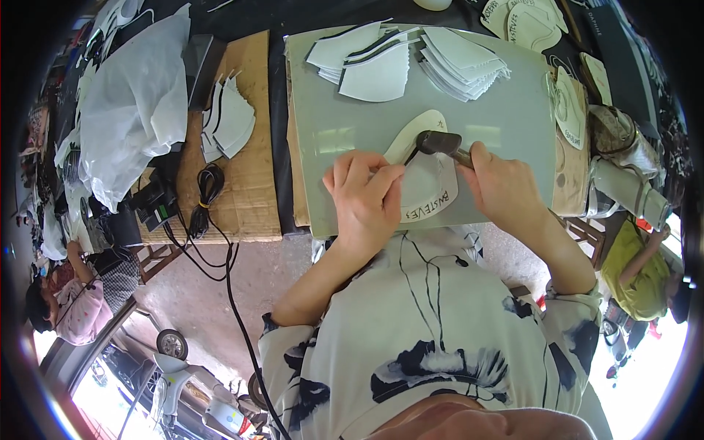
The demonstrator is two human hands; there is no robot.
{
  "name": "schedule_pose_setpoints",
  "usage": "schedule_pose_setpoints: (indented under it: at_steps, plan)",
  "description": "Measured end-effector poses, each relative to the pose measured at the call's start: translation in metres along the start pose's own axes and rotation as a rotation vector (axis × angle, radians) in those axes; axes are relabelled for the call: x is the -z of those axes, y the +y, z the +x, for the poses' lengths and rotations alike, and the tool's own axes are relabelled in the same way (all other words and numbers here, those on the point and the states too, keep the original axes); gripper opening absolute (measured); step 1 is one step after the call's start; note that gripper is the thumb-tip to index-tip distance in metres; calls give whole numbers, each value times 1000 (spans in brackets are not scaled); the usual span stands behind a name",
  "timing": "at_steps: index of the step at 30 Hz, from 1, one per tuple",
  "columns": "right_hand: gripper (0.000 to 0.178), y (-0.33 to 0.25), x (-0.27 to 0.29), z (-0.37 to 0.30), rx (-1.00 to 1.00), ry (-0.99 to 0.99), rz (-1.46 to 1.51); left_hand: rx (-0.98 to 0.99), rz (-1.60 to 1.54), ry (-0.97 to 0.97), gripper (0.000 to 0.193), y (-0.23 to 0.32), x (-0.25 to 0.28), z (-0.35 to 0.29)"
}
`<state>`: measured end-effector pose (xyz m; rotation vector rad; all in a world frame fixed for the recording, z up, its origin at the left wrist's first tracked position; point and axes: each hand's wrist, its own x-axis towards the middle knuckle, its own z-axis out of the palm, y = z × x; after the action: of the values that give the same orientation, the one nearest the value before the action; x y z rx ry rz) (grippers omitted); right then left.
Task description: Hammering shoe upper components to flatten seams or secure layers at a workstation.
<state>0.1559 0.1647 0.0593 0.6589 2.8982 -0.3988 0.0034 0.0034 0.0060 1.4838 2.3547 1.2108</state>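
Note:
A hammer (443, 142) with a dark metal head is in my right hand (507, 187), whose fingers wrap its short handle. Its head rests on or just over a cream shoe-part template (419, 127) lying on the grey-green board. A white cut piece (429, 182) lies on the template, partly covered by the hammer and my hands. My left hand (361, 192) is closed in a pinch at the template's left side. From its fingertips a thin dark strip (412, 157) runs to the hammer head; its far end is hidden.
White cut pieces with dark edges (375, 72) and a fanned white stack (462, 64) lie at the board's (513, 110) far side. More pieces (229, 121) and a coiled black cable (207, 192) sit on cardboard (249, 176) at left. Templates (569, 110) lie at right.

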Motion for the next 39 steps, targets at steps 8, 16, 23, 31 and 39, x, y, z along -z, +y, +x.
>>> schedule_pose_setpoints:
  at_steps: [8, 16, 23, 31, 39]
  plan:
    - [31, -6, 10, 2, -5, -4, 78, -345, 345, 16, 28, 1, -9, -10]
    - [30, -15, 11, -7, 80, 8, 113, -283, 290, 11, 26, 2, -7, -9]
    - [30, -2, -2, -5, 10, -34, 10, -211, 100, -11, 22, -3, 4, -11]
    - [25, -15, 8, -4, 72, -108, 77, -354, 254, 11, 28, -5, -1, -16]
    - [28, -5, 0, -5, 85, -99, 47, -158, 12, -30, 20, -11, 9, -11]
